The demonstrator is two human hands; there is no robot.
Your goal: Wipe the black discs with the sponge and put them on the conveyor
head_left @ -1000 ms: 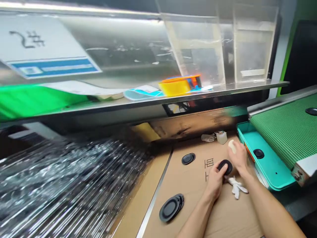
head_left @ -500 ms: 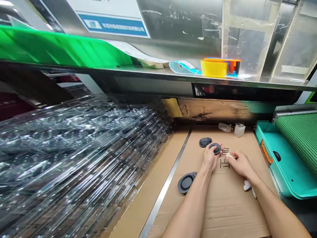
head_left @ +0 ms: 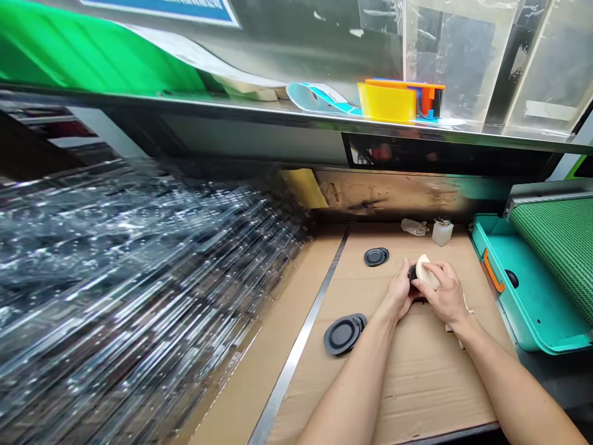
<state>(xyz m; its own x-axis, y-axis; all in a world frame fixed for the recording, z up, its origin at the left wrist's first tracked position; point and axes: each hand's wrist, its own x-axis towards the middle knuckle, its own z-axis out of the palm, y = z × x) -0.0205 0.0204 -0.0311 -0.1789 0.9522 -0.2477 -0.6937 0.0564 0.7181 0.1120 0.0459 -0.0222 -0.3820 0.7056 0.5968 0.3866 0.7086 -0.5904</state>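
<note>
My left hand [head_left: 399, 295] grips a small black round disc [head_left: 412, 274] over the cardboard sheet [head_left: 417, 371]. My right hand [head_left: 443, 295] presses a cream-coloured pad [head_left: 426, 272] onto that disc, fingers curled round the pad. The disc is mostly hidden by both hands. A second black disc [head_left: 375, 256] lies on the cardboard just beyond my hands. A small stack of larger black discs [head_left: 343, 334] lies to the left of my left forearm.
A big stack of clear plastic trays [head_left: 130, 284] fills the left. At right stand a teal tray [head_left: 532, 296] holding a black disc [head_left: 511, 278] and a green belt [head_left: 560, 247]. A small bottle [head_left: 441, 231] stands at the back. A steel shelf [head_left: 324, 120] carries yellow bins [head_left: 388, 102].
My left hand carried the disc leftward over the cardboard. My right hand then brought the cream pad onto the disc. The white cloth has gone under my right wrist. The view swung left and down.
</note>
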